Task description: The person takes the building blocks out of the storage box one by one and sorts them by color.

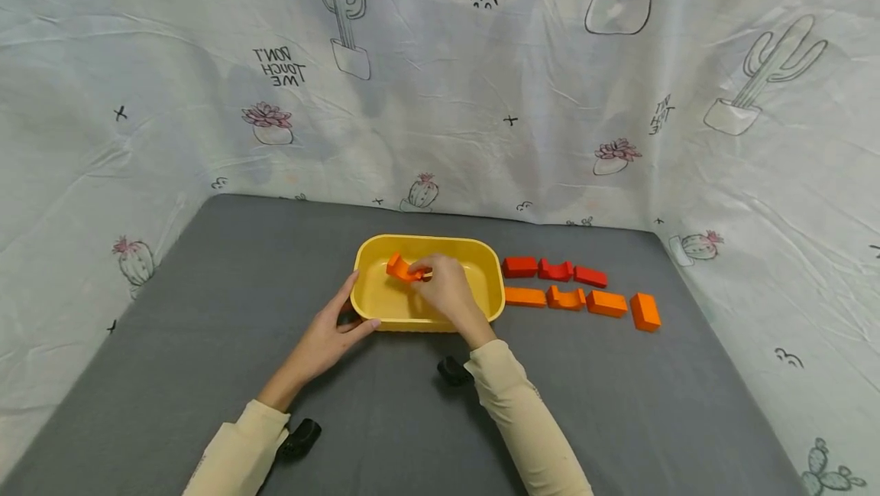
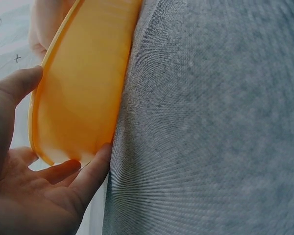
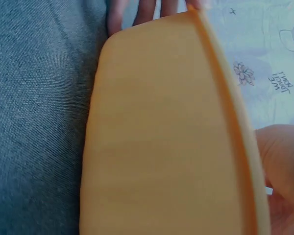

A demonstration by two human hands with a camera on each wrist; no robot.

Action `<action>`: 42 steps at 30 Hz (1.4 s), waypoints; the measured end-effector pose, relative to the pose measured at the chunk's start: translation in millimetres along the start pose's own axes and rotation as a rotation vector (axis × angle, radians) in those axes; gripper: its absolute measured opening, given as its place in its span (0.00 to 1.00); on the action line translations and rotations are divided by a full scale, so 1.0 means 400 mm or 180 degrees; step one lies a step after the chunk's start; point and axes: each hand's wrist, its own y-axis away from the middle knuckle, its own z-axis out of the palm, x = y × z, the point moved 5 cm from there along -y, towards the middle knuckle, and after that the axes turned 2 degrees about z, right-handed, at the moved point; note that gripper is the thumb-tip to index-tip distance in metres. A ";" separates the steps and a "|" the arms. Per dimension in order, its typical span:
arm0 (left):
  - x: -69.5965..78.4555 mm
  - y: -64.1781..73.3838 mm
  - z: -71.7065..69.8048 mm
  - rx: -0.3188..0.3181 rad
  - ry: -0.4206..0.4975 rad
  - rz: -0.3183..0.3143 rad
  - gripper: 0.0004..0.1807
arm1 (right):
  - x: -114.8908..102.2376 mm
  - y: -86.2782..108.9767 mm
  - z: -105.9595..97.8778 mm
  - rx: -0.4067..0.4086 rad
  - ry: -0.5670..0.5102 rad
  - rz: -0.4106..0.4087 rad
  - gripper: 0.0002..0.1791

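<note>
A yellow plastic bin stands on the grey table. My left hand holds its near left corner, thumb on the rim and fingers along the end wall; the left wrist view shows these fingers against the yellow side. Inside the bin, my right hand pinches an orange toy block with a curved notch, its left end tilted up. The bin's wall hides the block in the right wrist view, where only part of the right hand shows past the rim.
Right of the bin, a row of red blocks lies behind a row of orange blocks; each row includes a notched one. An orange block sits at the far right end. Printed cloth hangs behind the table. Black wrist devices jut from both sleeves.
</note>
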 end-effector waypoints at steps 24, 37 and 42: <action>-0.046 -0.015 0.000 -0.0006 0.0020 0.0052 0.51 | 0.075 0.050 -0.125 0.0478 -0.0146 0.0069 0.09; -0.042 -0.016 0.001 0.0024 0.0076 0.0088 0.51 | 0.092 0.079 -0.201 0.0651 -0.0312 0.0057 0.09; -0.040 -0.015 0.002 0.0015 0.0078 0.0087 0.51 | 0.113 0.086 -0.213 0.0679 -0.0255 0.0139 0.10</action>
